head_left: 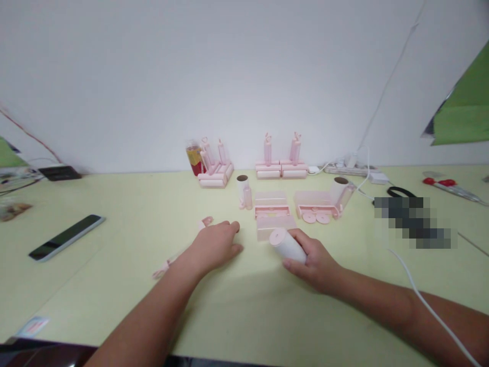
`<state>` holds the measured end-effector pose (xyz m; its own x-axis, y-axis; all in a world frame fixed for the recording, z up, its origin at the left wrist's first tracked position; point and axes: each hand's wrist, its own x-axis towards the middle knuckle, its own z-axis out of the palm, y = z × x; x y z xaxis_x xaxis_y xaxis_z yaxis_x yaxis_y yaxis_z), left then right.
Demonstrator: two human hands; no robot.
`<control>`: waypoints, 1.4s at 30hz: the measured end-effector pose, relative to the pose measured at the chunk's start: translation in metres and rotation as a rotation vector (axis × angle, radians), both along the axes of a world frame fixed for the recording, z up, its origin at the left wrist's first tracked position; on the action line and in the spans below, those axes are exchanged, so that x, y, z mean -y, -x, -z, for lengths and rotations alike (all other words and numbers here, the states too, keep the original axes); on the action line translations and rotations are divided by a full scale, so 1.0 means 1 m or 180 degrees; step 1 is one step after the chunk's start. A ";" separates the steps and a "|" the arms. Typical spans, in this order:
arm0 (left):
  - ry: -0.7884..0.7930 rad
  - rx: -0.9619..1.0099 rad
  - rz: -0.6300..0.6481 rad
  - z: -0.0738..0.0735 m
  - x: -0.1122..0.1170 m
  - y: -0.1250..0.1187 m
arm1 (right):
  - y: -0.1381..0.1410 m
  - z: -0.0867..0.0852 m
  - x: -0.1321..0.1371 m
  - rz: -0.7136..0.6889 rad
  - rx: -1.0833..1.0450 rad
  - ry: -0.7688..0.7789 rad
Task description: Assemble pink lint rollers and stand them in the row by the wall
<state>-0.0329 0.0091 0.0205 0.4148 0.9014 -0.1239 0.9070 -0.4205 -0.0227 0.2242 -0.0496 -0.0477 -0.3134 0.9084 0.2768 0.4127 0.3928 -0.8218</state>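
My right hand is wrapped round a white roll with a pink end cap, tilted so the cap points up and left. My left hand hovers over the table with thumb and forefinger apart and nothing visible between them. Small pink parts lie just behind it, and a thin pink piece is partly hidden by that forearm. Ahead of the right hand sits an opened pink case. Beside it is a second pink case with two pink discs in front.
White rolls with brown cores stand upright near small clear pink tubes. Along the wall are pink roller sets, a red-and-yellow container and a power strip. A phone lies left; a white cable crosses my right forearm.
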 end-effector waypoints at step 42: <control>0.0516 0.2313 0.1181 0.000 0.016 -0.030 | -0.008 0.004 -0.014 -0.0116 0.0950 -0.1027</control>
<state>-0.0032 -0.0066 0.0209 0.7083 0.6844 0.1729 0.4741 -0.6427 0.6018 0.2318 -0.0359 -0.0517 -0.4529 0.7772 0.4369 0.5946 0.6284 -0.5015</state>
